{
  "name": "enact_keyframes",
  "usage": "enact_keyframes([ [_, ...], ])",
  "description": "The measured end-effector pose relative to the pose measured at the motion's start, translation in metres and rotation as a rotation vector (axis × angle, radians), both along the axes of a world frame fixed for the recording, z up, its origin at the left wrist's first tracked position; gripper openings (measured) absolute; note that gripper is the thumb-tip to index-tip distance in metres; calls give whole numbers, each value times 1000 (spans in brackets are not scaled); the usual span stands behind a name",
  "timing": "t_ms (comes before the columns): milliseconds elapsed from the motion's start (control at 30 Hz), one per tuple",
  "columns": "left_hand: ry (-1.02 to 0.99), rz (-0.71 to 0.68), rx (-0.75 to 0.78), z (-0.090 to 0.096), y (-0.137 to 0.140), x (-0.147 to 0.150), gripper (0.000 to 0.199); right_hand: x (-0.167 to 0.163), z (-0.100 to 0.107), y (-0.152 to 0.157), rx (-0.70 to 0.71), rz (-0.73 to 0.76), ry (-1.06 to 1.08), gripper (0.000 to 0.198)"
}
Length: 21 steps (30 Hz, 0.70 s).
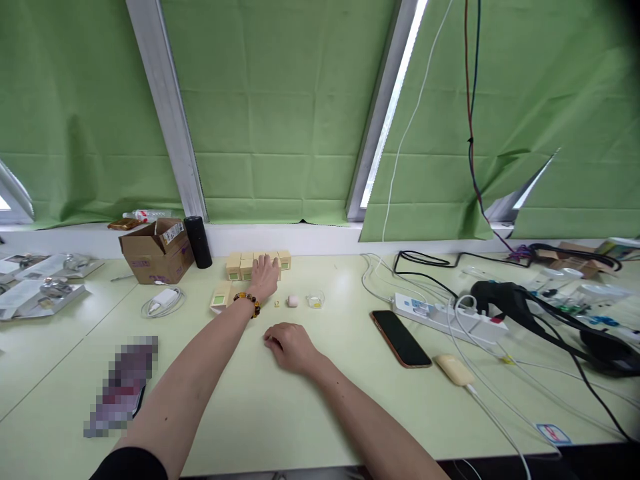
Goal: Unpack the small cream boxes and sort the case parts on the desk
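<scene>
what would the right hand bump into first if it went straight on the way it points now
Probably the left forearm, near the beaded bracelet; depth is unclear, so the right hand might pass underneath.

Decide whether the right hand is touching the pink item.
Apart: the head view shows a strip of tabletop between the right hand and the pink item.

Left arm (205,377) outstretched, left grip (265,277) palm down; right forearm (357,407) angled inward, right grip (291,347) loosely curled.

Tan boxes (246,270), brown-amber bracelet (257,306) (perhaps mottled), green blinds (280,120), black phone (401,339)
</scene>
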<state>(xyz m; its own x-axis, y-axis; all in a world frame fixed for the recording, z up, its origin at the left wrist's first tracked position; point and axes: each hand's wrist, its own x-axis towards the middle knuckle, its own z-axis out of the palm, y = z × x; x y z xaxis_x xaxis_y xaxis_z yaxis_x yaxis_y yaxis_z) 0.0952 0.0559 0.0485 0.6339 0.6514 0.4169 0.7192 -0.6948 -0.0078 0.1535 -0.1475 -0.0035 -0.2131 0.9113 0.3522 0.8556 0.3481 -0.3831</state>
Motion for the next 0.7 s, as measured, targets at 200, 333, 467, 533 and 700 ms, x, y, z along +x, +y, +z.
enact_keyframes([
  [200, 35, 29, 2, 0, 7, 10, 55, 0, 2, 0, -6, 3, 3, 15],
  [333, 30, 33, -8, -3, 9, 10, 39, 0, 1, 0, -7, 5, 0, 15],
  [467, 6, -1, -5, -7, 9, 8, 37, 0, 0, 0, -4, 6, 0, 16],
  [533, -11, -27, -13, -8, 9, 7, 37, 0, 0, 0, -3, 5, 3, 15],
  [700, -91, -84, -78, -4, 10, 3, 30, 1, -1, 1, -2, 5, 12, 16],
])
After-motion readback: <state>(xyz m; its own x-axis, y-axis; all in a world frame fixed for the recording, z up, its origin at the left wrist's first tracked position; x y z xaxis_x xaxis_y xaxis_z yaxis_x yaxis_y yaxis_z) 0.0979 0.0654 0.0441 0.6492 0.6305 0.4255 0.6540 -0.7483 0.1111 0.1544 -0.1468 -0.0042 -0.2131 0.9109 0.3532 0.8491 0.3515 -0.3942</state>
